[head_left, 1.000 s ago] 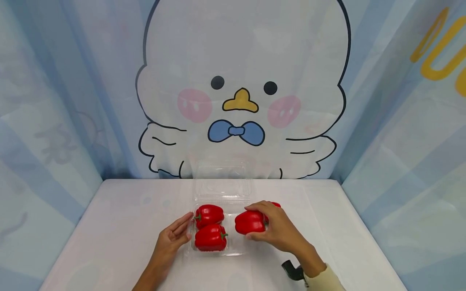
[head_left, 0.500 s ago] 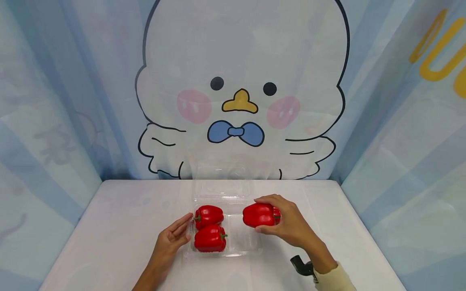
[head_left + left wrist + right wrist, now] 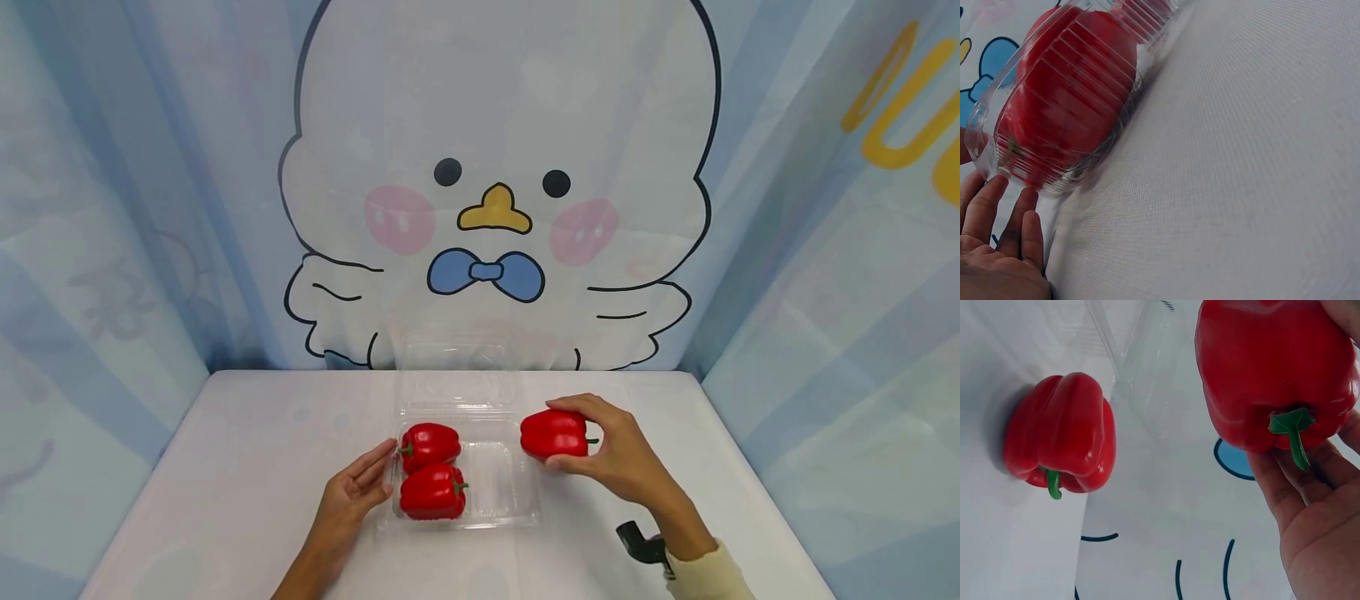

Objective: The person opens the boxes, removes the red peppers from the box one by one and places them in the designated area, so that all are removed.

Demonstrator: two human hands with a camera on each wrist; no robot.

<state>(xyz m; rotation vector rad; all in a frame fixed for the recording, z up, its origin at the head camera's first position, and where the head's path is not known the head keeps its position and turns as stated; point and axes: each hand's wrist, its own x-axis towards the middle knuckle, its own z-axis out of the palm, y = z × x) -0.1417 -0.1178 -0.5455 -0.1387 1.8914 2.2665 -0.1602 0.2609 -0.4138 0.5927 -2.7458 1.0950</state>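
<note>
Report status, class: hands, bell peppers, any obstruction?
Left hand touching clear clamshell container. Right hand gripping red bell pepper near container's right edge. Two bell peppers inside, fourth bell pepper outside. Open lid behind; no obstruction seen.

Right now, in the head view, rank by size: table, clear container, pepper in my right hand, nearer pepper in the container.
1. Table
2. Clear container
3. Held pepper and nearer pepper: they look alike, and the right hand partly covers the held one, so I leave them unranked.
</note>
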